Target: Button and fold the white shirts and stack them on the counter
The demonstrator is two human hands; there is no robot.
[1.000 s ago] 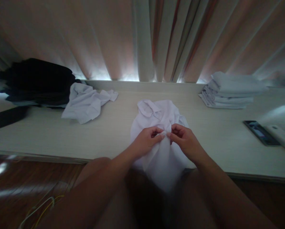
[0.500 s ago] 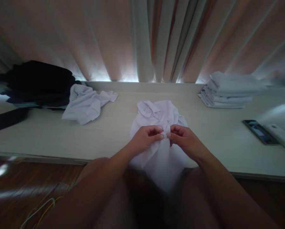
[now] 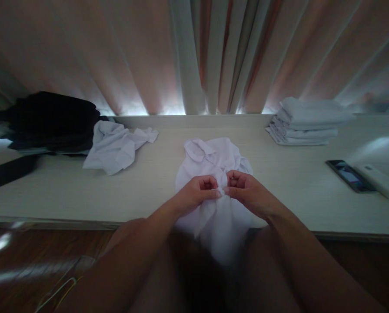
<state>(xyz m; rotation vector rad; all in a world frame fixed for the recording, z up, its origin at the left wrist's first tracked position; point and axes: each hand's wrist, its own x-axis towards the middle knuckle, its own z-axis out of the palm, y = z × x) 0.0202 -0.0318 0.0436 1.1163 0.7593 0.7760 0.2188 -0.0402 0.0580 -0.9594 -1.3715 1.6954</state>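
A white collared shirt [image 3: 214, 158] lies crumpled on the pale table [image 3: 155, 187], its lower part hanging over the front edge towards my lap. My left hand [image 3: 197, 193] and my right hand [image 3: 244, 191] meet at the shirt's front, each pinching a fold of the fabric between thumb and fingers. The fingertips almost touch. What sits between them is too small to make out.
A second crumpled white garment [image 3: 116, 145] lies at the left, beside a dark heap of clothes [image 3: 47, 119]. A stack of folded white cloth [image 3: 307, 121] sits at the back right. A phone [image 3: 349, 174] and a white remote [image 3: 378, 180] lie at the far right. Curtains [image 3: 194, 52] hang behind.
Both hands have stayed pinched together on the shirt front with small finger movements. The view has tilted slightly, so everything sits a little lower and further left.
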